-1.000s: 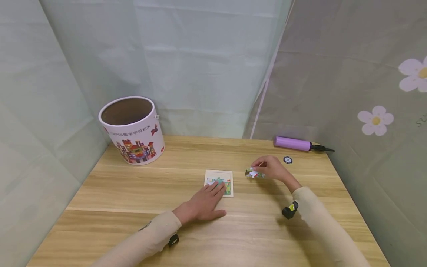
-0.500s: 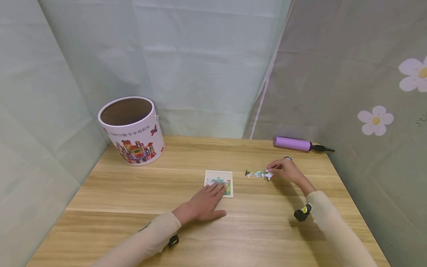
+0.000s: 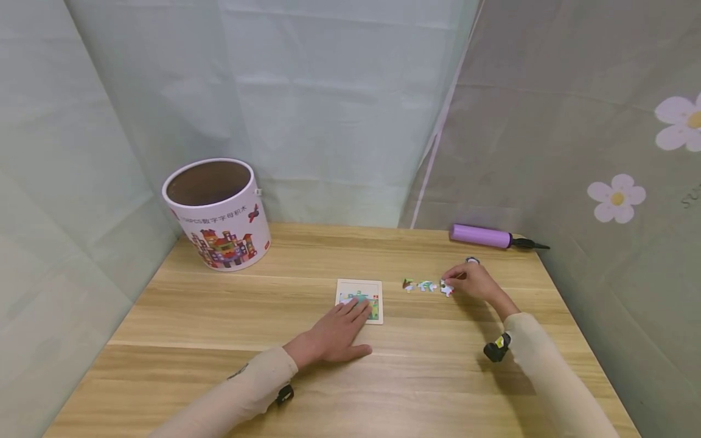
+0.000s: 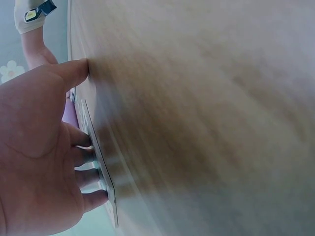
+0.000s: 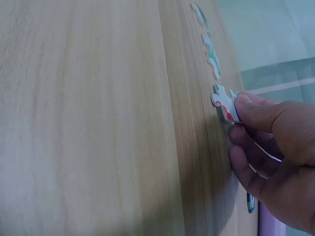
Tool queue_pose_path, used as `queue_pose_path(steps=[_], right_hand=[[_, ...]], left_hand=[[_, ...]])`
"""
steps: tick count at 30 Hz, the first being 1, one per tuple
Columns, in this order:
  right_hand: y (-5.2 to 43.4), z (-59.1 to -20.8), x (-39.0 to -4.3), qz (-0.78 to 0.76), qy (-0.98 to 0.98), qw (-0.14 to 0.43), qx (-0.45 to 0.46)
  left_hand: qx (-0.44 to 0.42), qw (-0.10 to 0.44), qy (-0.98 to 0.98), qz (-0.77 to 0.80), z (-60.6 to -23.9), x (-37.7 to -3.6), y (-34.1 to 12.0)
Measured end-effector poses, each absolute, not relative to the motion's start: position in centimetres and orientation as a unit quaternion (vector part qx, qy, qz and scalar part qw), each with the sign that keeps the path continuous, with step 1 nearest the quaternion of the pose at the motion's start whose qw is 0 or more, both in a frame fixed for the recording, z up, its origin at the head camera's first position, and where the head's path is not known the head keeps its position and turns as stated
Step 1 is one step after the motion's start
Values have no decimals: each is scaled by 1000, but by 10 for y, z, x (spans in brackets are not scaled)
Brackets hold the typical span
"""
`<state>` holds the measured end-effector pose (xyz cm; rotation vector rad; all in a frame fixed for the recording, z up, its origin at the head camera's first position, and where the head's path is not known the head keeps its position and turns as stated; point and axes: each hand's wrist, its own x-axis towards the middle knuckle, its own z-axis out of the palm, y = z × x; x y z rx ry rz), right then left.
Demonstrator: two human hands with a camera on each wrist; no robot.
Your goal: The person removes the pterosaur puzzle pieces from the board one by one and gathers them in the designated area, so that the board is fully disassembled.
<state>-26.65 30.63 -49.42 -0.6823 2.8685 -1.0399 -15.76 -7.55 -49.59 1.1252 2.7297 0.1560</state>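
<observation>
**Thin puzzle piece pinched at its edge, board held flat**

The right hand point(image 3: 475, 281) pinches a small jigsaw piece point(image 5: 224, 102) between thumb and fingertips, at the right end of a short row of loose pieces on the wooden worktop point(image 3: 230, 340). Two more loose pieces point(image 3: 418, 285) lie just to its left, flat and slightly apart from one another. The left hand point(image 3: 334, 331) lies spread, fingers straight, with its fingertips pressing on the near edge of a small square puzzle board point(image 3: 359, 298) at the middle of the worktop, well apart from the loose row.

The piece looks thin, flat and stiff, like printed card, so it is probably very light and will slide easily on the smooth wood. Lying flush, it offers little to grab from above; the edge grip by the tabs, as the right wrist view shows, seems the sound one. A hard squeeze could bend a tab. The board is likewise thin and could skid unless pressed down.

A round paper tub point(image 3: 217, 213) printed with coloured buildings stands open at the back left; what its inside shows is only brown wall, and its bottom is hidden. A purple hand pump point(image 3: 482, 236) lies at the back right, with a small round disc point(image 3: 472, 260) just behind the right hand.
</observation>
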Motion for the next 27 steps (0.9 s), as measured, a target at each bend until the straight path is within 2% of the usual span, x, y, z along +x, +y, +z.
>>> queue_pose_path(steps=[19,23,27], right_hand=[[304,-492,-271,-315,930,14,-191],[296,-484,-270,-314,933,6,-175],[280,-477,-267,-314,929,3,-195]], left_hand=[[374,98,921,51,-498,-159,-75],[370,96,922,55,-496,-158,-74],[364,96,925,56,-495,-157,-73]])
